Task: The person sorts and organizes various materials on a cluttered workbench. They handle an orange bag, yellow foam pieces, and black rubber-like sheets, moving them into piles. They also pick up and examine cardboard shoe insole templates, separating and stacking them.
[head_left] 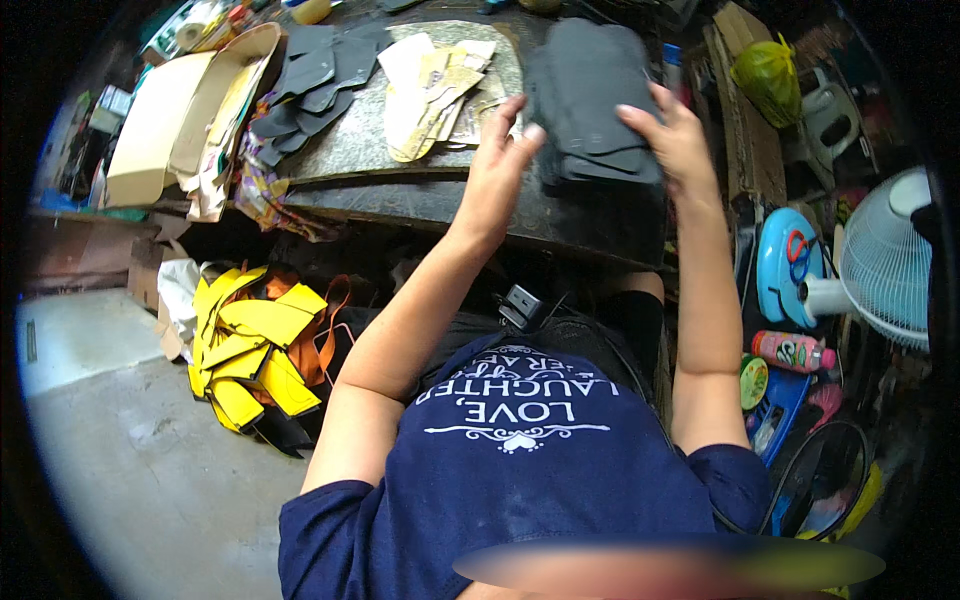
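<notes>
A stack of dark grey, rounded sole-shaped pieces (600, 95) lies on the dark worktable in front of me. At its left side is my left hand (495, 165), fingers apart and holding nothing. My right hand (682, 145) is at the stack's right edge, with its fingers spread and its thumb by the nearest pieces; whether it touches them I cannot tell. Left of the stack, cream and yellowish paper-like cut pieces (435, 90) rest on a speckled grey board (350, 160). More dark grey cut pieces (318, 80) are heaped farther left.
A cardboard box (160, 130) stands at the far left of the table. Bundled yellow pieces (255, 330) are low on my left. On my right are a white fan (890, 255), scissors with red-and-blue handles (797, 255), a pink bottle (790, 351) and a yellow-green bag (768, 78).
</notes>
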A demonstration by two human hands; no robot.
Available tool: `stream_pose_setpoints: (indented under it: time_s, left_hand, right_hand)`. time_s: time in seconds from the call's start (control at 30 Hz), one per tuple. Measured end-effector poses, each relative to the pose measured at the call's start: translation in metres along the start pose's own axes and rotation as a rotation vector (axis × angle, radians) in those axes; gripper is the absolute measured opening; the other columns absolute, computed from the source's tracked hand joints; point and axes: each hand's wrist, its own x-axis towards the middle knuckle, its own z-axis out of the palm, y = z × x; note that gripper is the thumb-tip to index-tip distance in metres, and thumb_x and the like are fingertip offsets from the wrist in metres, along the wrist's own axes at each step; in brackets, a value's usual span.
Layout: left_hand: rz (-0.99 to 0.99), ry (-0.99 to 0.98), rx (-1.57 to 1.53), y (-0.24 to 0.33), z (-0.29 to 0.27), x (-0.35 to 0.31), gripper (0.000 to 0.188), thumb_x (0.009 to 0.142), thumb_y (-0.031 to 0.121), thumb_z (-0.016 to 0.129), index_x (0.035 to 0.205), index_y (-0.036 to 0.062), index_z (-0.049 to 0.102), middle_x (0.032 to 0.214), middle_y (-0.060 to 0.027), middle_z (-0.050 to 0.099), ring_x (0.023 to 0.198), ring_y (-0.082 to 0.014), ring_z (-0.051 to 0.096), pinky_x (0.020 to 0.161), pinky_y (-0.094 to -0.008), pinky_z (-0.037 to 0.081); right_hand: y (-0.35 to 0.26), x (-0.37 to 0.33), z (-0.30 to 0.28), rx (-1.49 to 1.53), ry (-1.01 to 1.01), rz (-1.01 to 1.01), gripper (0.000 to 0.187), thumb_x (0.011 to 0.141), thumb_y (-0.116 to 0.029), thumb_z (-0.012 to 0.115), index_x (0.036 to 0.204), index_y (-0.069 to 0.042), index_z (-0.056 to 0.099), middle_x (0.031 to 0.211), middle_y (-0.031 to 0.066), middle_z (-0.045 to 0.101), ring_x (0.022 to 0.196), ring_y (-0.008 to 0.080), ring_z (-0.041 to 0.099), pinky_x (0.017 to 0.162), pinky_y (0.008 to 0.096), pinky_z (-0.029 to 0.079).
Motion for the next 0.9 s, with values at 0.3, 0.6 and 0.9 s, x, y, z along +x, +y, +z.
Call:
stream_pose_setpoints:
  time_s: [0.3, 0.6, 0.9]
  left_hand:
    - [0.136, 0.370, 1.572, -0.011, -0.062, 0.022, 0.096, 0.069, 0.060, 0.072, 0.144, 0.0130, 0.034, 0.146, -0.0296, 0.027, 0.134, -0.0511, 0.023, 0.106, -0.0618, 0.023]
    - [0.078, 0.289, 1.578, -0.017, -0.091, 0.058, 0.081, 0.070, 0.047, 0.073, 0.137, 0.0128, 0.044, 0.140, -0.0242, 0.041, 0.128, -0.0427, 0.039, 0.106, -0.0473, 0.033]
    - [0.453, 0.464, 1.745, -0.019, -0.104, 0.076, 0.059, 0.076, 0.031, 0.069, 0.128, 0.0091, 0.053, 0.136, -0.0238, 0.043, 0.126, -0.0395, 0.037, 0.102, -0.0493, 0.034]
  right_hand:
    - [0.070, -0.019, -0.026, -0.372, 0.002, -0.013, 0.076, 0.085, -0.047, 0.064, 0.134, 0.007, 0.042, 0.125, 0.0269, 0.055, 0.119, 0.0321, 0.054, 0.100, 0.0368, 0.040]
    - [0.069, -0.034, 0.010, -0.001, 0.060, -0.049, 0.071, 0.086, -0.032, 0.069, 0.135, 0.009, 0.038, 0.129, 0.0220, 0.053, 0.119, 0.0264, 0.052, 0.102, 0.0348, 0.038]
    - [0.071, -0.010, 0.048, -0.066, 0.109, -0.099, 0.078, 0.081, -0.040, 0.071, 0.133, 0.009, 0.041, 0.124, 0.0280, 0.055, 0.116, 0.0337, 0.056, 0.097, 0.0364, 0.043]
